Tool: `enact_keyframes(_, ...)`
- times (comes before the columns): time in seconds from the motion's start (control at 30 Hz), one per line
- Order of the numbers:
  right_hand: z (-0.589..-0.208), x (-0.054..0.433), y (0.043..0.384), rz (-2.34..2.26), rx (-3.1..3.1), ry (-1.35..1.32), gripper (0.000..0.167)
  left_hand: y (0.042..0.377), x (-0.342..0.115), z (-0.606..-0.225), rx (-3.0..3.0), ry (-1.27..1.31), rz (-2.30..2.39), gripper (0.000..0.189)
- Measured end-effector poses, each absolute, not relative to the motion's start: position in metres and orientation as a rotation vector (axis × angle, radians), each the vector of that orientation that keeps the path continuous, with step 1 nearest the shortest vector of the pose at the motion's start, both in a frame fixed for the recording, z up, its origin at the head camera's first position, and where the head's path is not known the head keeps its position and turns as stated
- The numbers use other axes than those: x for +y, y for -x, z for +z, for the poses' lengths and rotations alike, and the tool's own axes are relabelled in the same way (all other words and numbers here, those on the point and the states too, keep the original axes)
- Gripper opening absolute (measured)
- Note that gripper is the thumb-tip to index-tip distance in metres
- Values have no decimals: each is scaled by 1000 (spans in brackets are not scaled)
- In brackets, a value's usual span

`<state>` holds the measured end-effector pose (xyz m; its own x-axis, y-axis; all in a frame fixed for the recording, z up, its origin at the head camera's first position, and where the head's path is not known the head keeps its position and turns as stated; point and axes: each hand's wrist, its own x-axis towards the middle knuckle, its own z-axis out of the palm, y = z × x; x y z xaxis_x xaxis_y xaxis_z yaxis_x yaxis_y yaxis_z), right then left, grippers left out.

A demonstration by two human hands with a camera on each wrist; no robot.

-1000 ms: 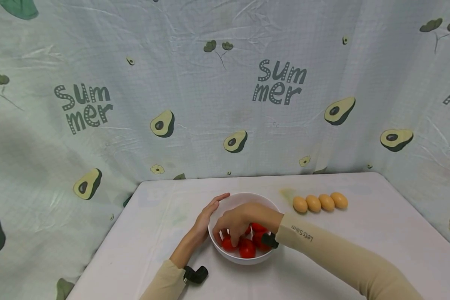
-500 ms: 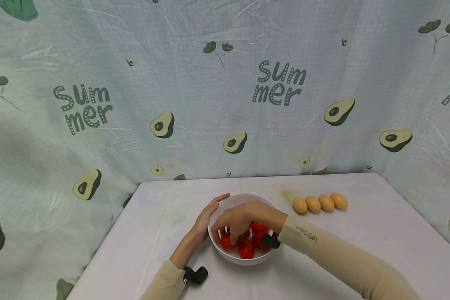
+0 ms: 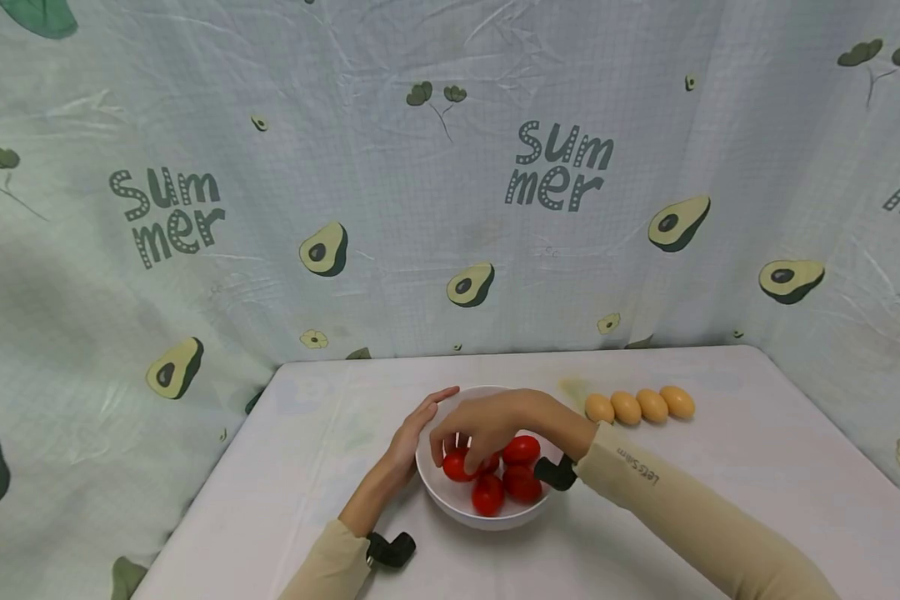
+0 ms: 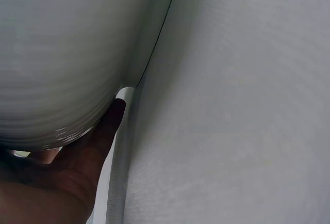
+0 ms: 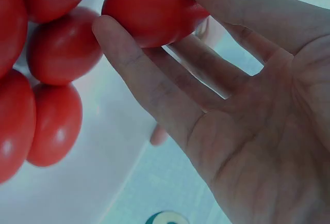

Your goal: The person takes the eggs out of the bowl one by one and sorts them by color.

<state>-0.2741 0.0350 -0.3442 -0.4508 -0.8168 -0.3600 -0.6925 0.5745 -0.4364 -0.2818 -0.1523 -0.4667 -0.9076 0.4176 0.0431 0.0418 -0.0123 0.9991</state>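
Head: white table [image 3: 345,425], avocado-print curtain [image 3: 390,183]

The oval [image 3: 456,465] in the right grip [image 3: 487,421] is solid red like the other ovals [image 3: 487,496] beside it, the bowl [image 3: 486,523] below white, the eggs [image 3: 626,408] right of the grip orange, the surface [image 3: 765,467] whitish, the pale cloth [image 3: 390,167] behind avocado-printed.

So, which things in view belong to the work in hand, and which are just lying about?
In use:
white bowl, left hand against it
red oval, pinched by right hand
other red ovals in the bowl

Apparently lying about:
four orange ovals, untouched
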Motion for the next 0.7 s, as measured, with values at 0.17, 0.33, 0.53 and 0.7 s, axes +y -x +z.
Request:
enact_keyframes(0.17,-341,49,278,-402,2278,1165,30,282,-151,-466,2037,-462,1985,52)
enact_keyframes(0.33,-335,67,280,-501,2285,1162,36,281,-152,-466,2060,-432,1980,51)
enact_keyframes(0.53,-329,95,281,-598,2292,1258,36,281,-151,-466,2060,-434,1981,51)
enact_keyframes(0.7,-328,116,280,-688,2304,1253,34,280,-150,-465,2081,-401,1976,50)
